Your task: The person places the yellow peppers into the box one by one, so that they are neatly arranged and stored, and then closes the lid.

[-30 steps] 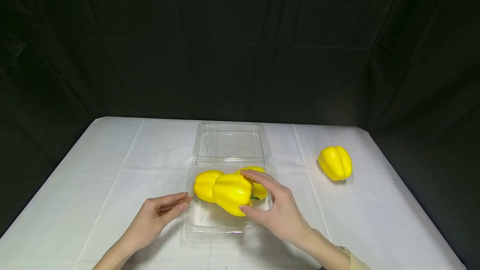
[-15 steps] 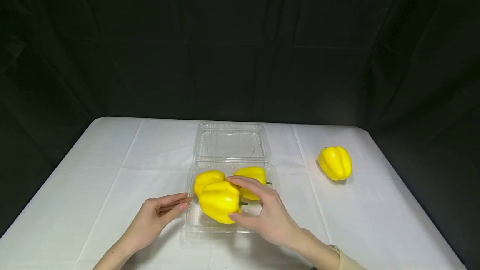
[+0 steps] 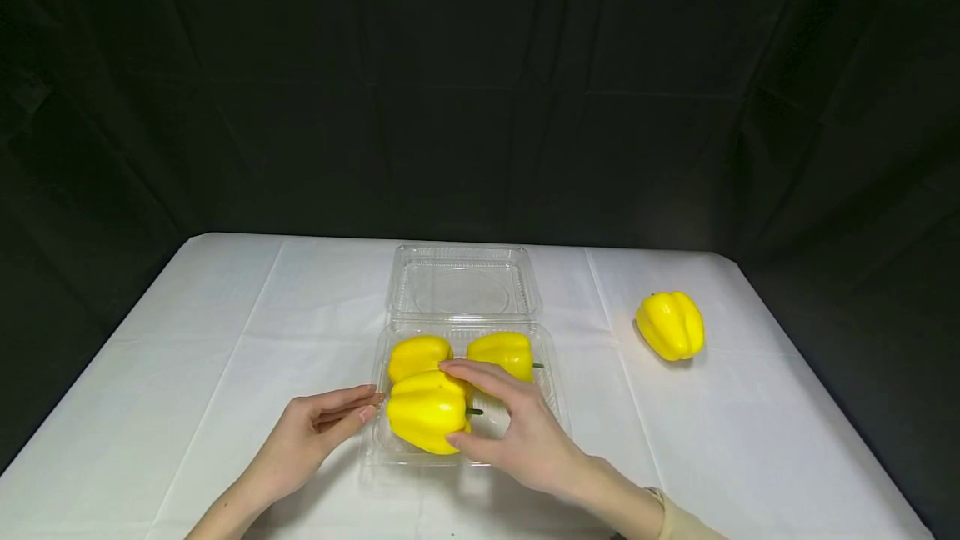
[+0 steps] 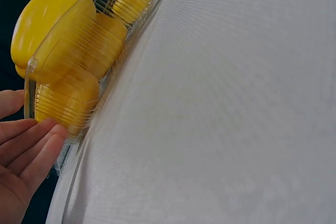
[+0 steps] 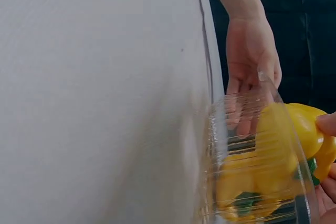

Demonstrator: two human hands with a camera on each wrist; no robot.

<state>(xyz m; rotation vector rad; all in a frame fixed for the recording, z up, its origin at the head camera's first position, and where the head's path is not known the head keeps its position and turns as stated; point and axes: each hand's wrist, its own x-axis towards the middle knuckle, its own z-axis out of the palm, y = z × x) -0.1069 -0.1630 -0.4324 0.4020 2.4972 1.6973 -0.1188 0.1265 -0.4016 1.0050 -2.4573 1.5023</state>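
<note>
Left hand (image 3: 318,427), at the left side of the clear container (image 3: 463,283): bare, fingers tapered, forearm also bare. Right hand (image 3: 517,436): bare to the forearm, where a plain beige sleeve (image 3: 684,522), right of the container, ends in a creased cuff. Small dark item (image 3: 617,536), also right of the container: too cut off to identify.

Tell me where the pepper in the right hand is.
In the head view, the held pepper is at the front-left part of the clear container, with another pepper just behind it and the left hand to its left.
</note>
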